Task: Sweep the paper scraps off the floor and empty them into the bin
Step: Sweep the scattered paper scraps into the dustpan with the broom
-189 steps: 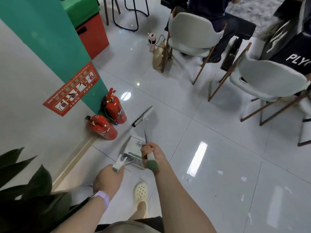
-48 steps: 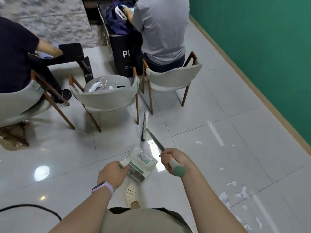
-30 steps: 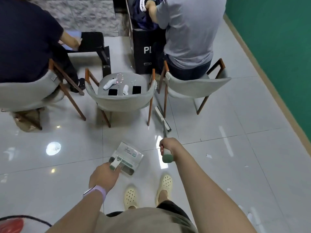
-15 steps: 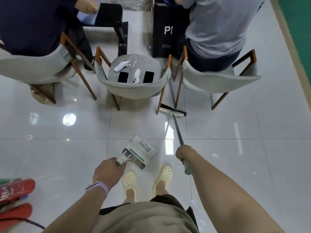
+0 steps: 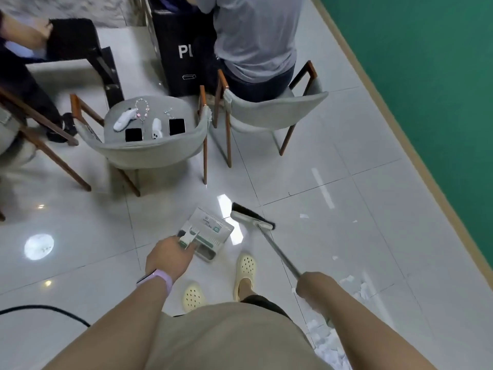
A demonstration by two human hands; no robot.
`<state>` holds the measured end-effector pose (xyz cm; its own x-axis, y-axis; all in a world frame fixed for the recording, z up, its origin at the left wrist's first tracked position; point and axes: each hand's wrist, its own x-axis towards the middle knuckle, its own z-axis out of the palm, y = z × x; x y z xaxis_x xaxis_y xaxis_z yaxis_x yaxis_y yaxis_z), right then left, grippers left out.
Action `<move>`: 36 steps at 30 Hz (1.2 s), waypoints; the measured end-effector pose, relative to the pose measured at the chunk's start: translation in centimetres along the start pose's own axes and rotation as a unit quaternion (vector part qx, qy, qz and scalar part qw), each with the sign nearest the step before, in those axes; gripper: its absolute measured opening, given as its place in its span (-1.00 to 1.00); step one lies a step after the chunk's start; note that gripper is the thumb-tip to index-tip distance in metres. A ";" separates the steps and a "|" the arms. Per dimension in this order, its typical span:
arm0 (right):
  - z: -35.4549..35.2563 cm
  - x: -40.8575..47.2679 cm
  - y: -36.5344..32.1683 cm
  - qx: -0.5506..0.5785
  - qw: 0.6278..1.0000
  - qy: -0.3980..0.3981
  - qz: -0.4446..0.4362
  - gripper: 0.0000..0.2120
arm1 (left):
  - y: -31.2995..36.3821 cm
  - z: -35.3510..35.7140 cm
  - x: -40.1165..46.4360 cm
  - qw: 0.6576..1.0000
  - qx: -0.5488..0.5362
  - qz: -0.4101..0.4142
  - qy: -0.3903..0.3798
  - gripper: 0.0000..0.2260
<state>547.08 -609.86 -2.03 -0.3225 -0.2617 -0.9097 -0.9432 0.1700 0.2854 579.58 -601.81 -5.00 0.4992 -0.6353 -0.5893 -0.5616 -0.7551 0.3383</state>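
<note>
Item: left hand (image 5: 168,259). Fingers curled round the short handle of the dustpan (image 5: 209,234); pan hangs tilted just above the floor (image 5: 80,236), ahead of the feet.

Item: right hand (image 5: 313,287). Wrapped round the upper shaft of the broom (image 5: 266,233); fingers themselves face away, so the exact hold is hard to read. Broom head sits low, just right of the pan; whether the bristles touch the tile cannot be told.

Item: scraps (image 5: 326,345). White paper bits, thickest at the person's right side beside the right forearm; a smaller clump (image 5: 358,288) further out, stray single pieces (image 5: 304,216) toward the green wall (image 5: 426,102).

Handling, judged: scraps are very light and limp, likely to skid or flutter on glossy tile, so short gentle strokes suit them. Broom is light and stiff; hold well up the shaft. Pan is rigid plastic, light; take it by its handle and press the lip flat to the floor.

Not made out: no bin in view. The main scrap heap is cut off by the frame's lower edge and partly covered by the arm and shorts, so its extent is unknown. Pan label unreadable. Whether the pan holds anything cannot be seen.

Also present: chair (image 5: 149,145) carrying two phones and small items.
</note>
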 end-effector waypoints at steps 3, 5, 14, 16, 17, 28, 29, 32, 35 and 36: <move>2.5 -2.4 3.4 0.055 0.996 -0.069 0.009 -0.78 | 0.4 -0.5 -0.2 0.998 0.042 0.041 0.001 -0.73; 3.5 -4.0 5.9 0.098 0.991 -0.080 -0.043 -0.77 | 0.3 -0.8 -0.2 0.997 0.050 0.054 0.005 -0.75; 8.7 -7.9 5.3 0.564 0.803 -0.169 -0.091 -0.80 | -2.3 0.5 -2.0 0.999 -0.019 0.014 0.040 -0.69; 9.0 -7.1 3.5 0.643 0.725 -0.236 -0.070 -0.78 | -3.4 0.5 -2.9 0.997 -0.053 -0.014 0.048 -0.68; 9.1 -6.6 2.3 0.673 0.685 -0.273 -0.064 -0.78 | -3.9 0.3 -3.2 0.997 -0.059 -0.022 0.051 -0.68; 12.3 -0.4 2.4 0.863 0.321 -0.386 -0.055 -0.67 | -7.7 2.8 -5.9 0.998 0.001 -0.032 0.050 -0.67; 12.9 -0.3 3.8 0.880 0.308 -0.360 -0.038 -0.82 | -7.6 3.4 -6.4 0.998 -0.012 -0.039 0.047 -0.67; 14.8 0.0 7.2 0.916 0.286 -0.281 0.016 -0.92 | -6.7 4.7 -7.8 0.996 -0.054 -0.054 0.043 -0.67; 16.7 1.1 9.5 0.916 0.323 -0.236 0.012 -0.78 | -4.7 5.7 -9.0 0.996 -0.068 -0.042 0.042 -0.68; 16.8 1.4 10.4 0.914 0.338 -0.224 0.008 -0.74 | -3.8 6.2 -9.5 0.996 -0.067 -0.031 0.041 -0.67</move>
<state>538.19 -592.48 -5.46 0.1039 -0.1465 -0.9837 0.8165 0.5773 0.0003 572.91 -591.96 -5.22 0.5854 -0.5935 -0.5523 -0.4381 -0.8048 0.4005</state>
